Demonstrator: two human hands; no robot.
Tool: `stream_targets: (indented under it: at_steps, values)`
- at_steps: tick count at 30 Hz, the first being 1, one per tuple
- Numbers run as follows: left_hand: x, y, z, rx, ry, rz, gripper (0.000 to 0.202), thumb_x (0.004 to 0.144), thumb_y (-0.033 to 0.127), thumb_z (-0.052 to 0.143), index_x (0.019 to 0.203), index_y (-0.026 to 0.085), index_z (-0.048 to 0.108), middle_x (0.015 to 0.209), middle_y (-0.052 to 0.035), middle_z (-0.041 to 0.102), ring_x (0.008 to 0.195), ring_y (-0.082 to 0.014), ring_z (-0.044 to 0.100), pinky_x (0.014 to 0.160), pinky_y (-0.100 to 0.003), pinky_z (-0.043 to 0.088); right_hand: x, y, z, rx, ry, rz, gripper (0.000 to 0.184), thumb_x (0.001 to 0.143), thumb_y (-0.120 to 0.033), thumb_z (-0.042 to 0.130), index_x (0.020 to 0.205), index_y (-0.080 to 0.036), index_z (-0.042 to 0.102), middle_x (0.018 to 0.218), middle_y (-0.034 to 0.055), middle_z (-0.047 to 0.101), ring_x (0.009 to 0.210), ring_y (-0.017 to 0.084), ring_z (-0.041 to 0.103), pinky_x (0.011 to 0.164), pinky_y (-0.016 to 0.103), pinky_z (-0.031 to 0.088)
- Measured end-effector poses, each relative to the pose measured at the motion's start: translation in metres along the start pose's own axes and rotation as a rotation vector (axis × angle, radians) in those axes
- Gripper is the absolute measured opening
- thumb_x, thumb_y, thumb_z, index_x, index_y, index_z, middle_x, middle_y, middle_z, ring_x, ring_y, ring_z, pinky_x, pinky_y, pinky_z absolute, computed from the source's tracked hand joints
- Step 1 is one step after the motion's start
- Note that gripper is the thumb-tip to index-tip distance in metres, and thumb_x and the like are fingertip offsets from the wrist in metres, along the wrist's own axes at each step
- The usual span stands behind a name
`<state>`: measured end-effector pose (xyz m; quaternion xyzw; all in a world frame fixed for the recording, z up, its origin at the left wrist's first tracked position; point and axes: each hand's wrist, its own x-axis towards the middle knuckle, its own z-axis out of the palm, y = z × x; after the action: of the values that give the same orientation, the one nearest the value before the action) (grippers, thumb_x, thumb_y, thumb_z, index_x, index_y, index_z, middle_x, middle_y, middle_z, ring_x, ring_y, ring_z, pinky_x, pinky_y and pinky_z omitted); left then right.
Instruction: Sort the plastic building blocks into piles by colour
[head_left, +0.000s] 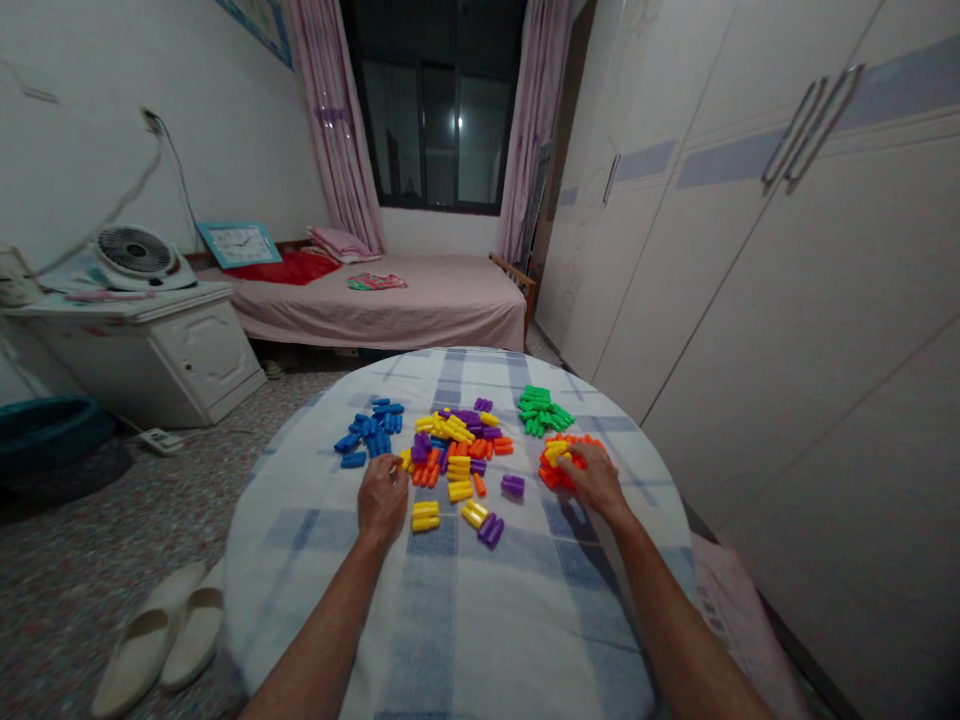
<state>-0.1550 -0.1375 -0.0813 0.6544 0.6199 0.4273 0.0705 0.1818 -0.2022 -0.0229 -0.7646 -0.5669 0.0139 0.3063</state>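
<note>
Small plastic building blocks shaped like joined tubes lie in colour groups on a round table. My left hand (pixel 384 495) is closed, its fingertips at a yellow block (pixel 406 460) on the left edge of the mixed pile (pixel 457 430) of yellow, purple and orange blocks. Over at the right, my right hand (pixel 598 477) pinches a yellow block (pixel 556 452) just above an orange pile (pixel 551 478); its fingers partly cover that pile. Loose yellow blocks (pixel 425 517) and purple blocks (pixel 513 486) lie nearer to me.
Blue blocks (pixel 373 430) lie at the left and green blocks (pixel 544 411) at the back right. A checked cloth (pixel 480 620) covers the table. Beyond stand a bed (pixel 450 300), a white cabinet (pixel 199 350) with a fan (pixel 139 255), and a wardrobe (pixel 787 330). Slippers (pixel 161 635) lie on the floor.
</note>
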Motion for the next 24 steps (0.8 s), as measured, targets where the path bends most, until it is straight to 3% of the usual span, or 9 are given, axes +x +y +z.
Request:
stream_targets:
  at_steps: [10, 14, 17, 21, 24]
  values:
    - [0.000, 0.006, -0.002, 0.010, 0.004, -0.002, 0.019, 0.079, 0.019, 0.043, 0.088, 0.018, 0.060, 0.098, -0.0076, 0.061, 0.091, -0.0203, 0.059, 0.081, -0.032, 0.047, 0.000, -0.001, 0.010, -0.114, 0.036, -0.114, 0.021, 0.078, -0.028, 0.053, 0.088, -0.017, 0.068, 0.099, 0.0086, 0.062, 0.100, 0.022, 0.051, 0.089, 0.035, 0.036]
    - [-0.001, 0.007, -0.003, -0.003, 0.003, -0.009, 0.020, 0.079, 0.019, 0.043, 0.089, 0.018, 0.060, 0.098, -0.0073, 0.061, 0.091, -0.0195, 0.059, 0.082, -0.031, 0.047, -0.001, -0.014, 0.010, -0.009, 0.118, -0.175, 0.026, 0.079, -0.032, 0.051, 0.091, -0.016, 0.067, 0.097, 0.0097, 0.060, 0.096, 0.022, 0.053, 0.087, 0.036, 0.040]
    - [-0.001, 0.005, -0.002, -0.009, 0.002, -0.009, 0.019, 0.079, 0.019, 0.043, 0.089, 0.018, 0.060, 0.097, -0.0069, 0.061, 0.091, -0.0196, 0.059, 0.082, -0.031, 0.047, -0.002, -0.037, 0.017, 0.176, 0.106, -0.216, 0.027, 0.079, -0.033, 0.050, 0.092, -0.016, 0.066, 0.097, 0.0094, 0.060, 0.095, 0.022, 0.055, 0.087, 0.036, 0.042]
    - [0.000, 0.002, 0.000, -0.008, 0.003, 0.003, 0.018, 0.079, 0.020, 0.043, 0.088, 0.018, 0.059, 0.096, -0.0074, 0.060, 0.091, -0.0208, 0.058, 0.082, -0.032, 0.046, -0.013, -0.065, 0.041, 0.431, -0.006, -0.288, 0.029, 0.079, -0.030, 0.049, 0.102, -0.020, 0.062, 0.105, 0.0069, 0.062, 0.100, 0.021, 0.055, 0.087, 0.037, 0.043]
    - [0.000, 0.001, 0.000, -0.013, 0.003, 0.011, 0.018, 0.079, 0.020, 0.043, 0.087, 0.018, 0.059, 0.095, -0.0075, 0.060, 0.091, -0.0210, 0.058, 0.082, -0.032, 0.046, -0.025, -0.067, 0.062, 0.460, 0.035, -0.251, 0.030, 0.081, -0.028, 0.047, 0.104, -0.018, 0.061, 0.107, 0.0085, 0.061, 0.104, 0.021, 0.053, 0.092, 0.039, 0.041]
